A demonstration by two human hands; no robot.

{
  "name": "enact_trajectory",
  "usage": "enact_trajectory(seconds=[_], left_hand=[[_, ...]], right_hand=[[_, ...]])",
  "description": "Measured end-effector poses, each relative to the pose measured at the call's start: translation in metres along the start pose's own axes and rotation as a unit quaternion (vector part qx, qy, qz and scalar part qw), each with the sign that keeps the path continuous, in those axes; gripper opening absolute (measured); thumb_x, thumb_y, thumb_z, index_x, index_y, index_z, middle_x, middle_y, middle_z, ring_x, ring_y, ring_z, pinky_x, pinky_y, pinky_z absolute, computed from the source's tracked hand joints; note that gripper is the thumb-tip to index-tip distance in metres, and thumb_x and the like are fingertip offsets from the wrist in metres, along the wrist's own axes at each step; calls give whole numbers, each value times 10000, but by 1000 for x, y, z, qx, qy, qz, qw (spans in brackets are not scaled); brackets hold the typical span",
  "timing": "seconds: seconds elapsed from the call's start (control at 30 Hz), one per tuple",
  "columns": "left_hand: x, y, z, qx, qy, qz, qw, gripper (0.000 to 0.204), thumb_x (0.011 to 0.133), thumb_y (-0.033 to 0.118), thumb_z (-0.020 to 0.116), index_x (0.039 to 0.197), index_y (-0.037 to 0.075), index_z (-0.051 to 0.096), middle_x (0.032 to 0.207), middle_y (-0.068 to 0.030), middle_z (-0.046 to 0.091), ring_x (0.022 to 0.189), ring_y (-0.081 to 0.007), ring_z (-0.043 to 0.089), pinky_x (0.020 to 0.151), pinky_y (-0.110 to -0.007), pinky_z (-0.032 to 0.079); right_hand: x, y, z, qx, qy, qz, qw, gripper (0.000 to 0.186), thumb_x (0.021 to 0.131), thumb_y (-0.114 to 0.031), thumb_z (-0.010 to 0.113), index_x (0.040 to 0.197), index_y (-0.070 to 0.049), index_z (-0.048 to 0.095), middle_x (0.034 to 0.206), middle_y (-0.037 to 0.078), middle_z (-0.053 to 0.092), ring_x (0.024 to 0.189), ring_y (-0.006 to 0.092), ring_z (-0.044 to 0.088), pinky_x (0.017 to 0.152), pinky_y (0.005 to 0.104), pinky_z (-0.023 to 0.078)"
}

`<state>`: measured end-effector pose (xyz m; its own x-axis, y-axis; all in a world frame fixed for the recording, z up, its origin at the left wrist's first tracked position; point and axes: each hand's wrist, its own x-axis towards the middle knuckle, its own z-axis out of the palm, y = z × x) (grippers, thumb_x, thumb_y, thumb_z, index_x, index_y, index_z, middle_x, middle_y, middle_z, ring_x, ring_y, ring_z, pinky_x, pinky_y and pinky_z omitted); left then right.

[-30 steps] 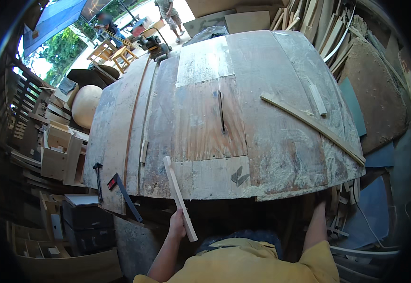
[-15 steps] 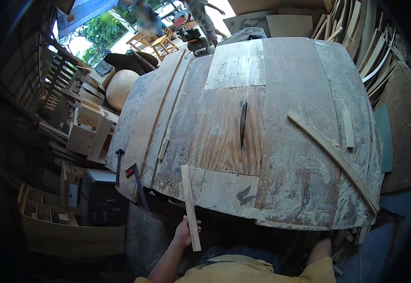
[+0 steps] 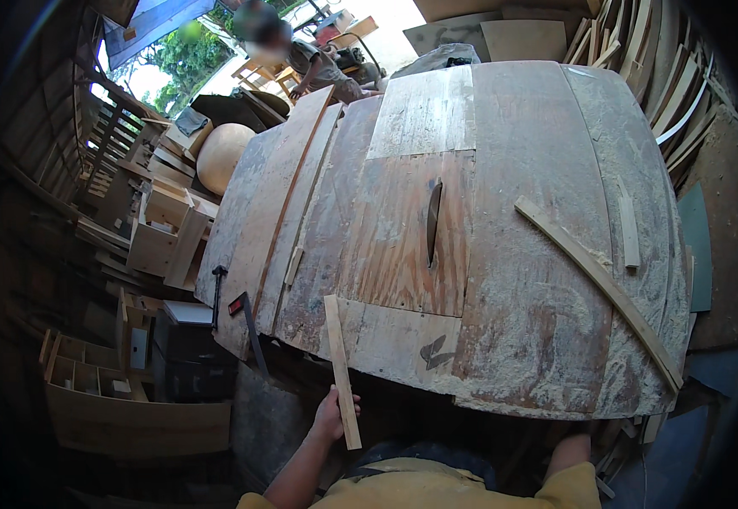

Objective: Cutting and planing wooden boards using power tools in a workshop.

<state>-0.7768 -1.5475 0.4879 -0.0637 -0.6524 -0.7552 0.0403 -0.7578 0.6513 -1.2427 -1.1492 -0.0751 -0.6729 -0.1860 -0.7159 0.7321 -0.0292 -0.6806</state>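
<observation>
My left hand is closed round a short, pale wooden strip at the near edge of the saw table. The strip's far end overlaps the table's front edge, and its near end sticks out toward my body. Of my right arm only the forearm shows at the lower right; that hand is hidden beneath the table's near edge. A saw blade stands up through a slot in the plywood panel in the middle of the table.
A long batten lies slantwise on the dusty table, with a short offcut beyond it. At left are a try square, a black clamp and a wooden fence strip. A person is past the far edge.
The person beyond the table has come closer and bent down at its far left edge. My left hand and the strip have hardly moved; the view has shifted slightly.
</observation>
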Motion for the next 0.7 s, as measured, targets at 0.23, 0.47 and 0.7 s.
enact_trajectory(seconds=[0.23,0.47,0.7], left_hand=[[-4,-6,-18,8,25,31,999,432,980,444,338,1056,55,511,826,-98,597,642,-196,570,605,-337,500],[10,24,-3,65,-79,-3,995,414,993,392,339,1080,36,532,848,-85,600,697,-173,573,661,-320,492],[42,23,-31,-92,-310,-109,940,450,984,389,377,1226,28,494,949,-95,605,815,-203,589,790,-356,493]], right_hand=[[12,-6,14,-56,3,-9,998,356,942,-332,428,1195,-111,547,1068,49,610,939,195,567,826,356,451],[-123,30,63,-178,37,18,983,356,941,-344,434,1187,-115,552,1045,50,616,913,198,574,813,359,455],[-290,39,3,-212,137,-55,966,355,940,-354,439,1179,-119,556,1025,50,620,890,200,580,802,362,460]])
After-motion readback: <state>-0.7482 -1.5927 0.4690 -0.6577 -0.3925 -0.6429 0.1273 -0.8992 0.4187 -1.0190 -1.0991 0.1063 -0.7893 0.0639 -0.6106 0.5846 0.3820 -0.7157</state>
